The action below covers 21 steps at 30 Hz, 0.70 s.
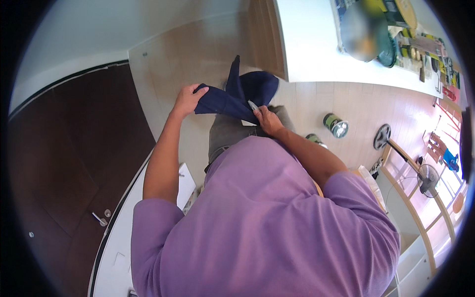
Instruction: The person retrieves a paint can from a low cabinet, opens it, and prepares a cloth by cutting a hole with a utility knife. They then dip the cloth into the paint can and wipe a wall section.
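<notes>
Left hand [188, 100] is pinching the navy cloth [217, 101], stretching beyond the grey trousers [223, 134]; right hand [268, 120] is gripping a slim pale object [253, 105] over it, slackening fabric possibly risking a snag.

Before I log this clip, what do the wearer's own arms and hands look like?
The left sleeve and right sleeve are short and plain purple, matching the shirt. The forearms are bare. The left hand and right hand are ungloved; no watch or bracelet shows.
</notes>
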{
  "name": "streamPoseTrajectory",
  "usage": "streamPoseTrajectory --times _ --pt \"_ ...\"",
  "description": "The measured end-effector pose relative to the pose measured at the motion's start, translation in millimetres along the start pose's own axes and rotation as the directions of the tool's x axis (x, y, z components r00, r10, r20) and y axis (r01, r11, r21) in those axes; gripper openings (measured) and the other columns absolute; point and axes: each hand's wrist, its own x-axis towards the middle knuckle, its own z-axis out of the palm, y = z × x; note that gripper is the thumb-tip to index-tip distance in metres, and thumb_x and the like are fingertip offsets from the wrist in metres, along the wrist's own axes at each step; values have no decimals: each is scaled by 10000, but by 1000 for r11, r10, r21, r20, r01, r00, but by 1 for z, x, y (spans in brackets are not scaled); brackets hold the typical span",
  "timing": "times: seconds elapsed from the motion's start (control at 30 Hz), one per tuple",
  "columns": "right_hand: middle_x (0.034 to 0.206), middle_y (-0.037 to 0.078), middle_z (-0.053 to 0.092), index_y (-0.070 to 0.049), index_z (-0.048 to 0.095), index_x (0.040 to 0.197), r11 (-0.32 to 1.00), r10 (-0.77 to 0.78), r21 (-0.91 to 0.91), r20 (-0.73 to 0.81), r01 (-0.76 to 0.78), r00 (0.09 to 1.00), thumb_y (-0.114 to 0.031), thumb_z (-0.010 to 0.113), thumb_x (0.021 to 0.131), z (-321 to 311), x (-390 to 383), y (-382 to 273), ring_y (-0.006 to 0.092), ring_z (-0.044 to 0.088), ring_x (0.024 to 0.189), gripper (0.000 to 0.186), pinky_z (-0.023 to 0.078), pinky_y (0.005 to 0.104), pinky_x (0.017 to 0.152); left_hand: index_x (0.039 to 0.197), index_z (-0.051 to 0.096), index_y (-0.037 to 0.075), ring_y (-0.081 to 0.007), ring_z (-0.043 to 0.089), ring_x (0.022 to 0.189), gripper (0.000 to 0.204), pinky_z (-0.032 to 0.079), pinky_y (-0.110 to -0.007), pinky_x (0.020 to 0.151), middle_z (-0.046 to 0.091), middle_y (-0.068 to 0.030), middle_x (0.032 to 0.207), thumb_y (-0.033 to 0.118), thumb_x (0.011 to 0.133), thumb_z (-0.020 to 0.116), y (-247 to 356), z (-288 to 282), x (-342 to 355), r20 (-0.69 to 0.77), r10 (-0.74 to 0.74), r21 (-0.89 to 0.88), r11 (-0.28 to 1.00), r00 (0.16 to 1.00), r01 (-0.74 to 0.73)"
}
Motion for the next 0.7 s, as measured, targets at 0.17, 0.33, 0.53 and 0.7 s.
streamPoseTrajectory --times 0.17,0.33,0.53,0.7 --pt "1059 339 685 84 575 1164 961 66 -274 334 30 940 -450 403 1093 23 1 8 478 684 1033 566 521 555 912 1111 733 -28 -110 639 799 358 525 -289 772 730 -36 897 307 996 681 -96 31 -22 84 -122 -4 992 989 122" --pt "946 234 703 69 569 1159 992 85 -124 459 -31 884 -493 394 1093 5 11 -35 301 718 740 592 580 446 740 1034 726 -22 -118 552 688 369 471 -301 665 640 -41 736 342 997 674 -81 33 -66 25 -312 79 948 950 309" --pt "1041 290 694 35 614 1159 986 126 43 432 -159 893 -530 382 1082 0 23 -48 477 669 988 616 489 553 885 950 693 -28 -83 458 693 393 426 -286 640 546 0 693 355 1024 648 -110 15 -96 -330 -198 -129 978 923 163" --pt "946 233 697 38 600 1082 971 39 171 575 -167 817 -536 455 1064 2 23 -100 408 684 870 593 515 498 818 992 710 -40 -70 470 745 383 435 -255 683 579 54 764 330 1046 631 -68 -6 -101 -403 -242 -231 960 882 157"
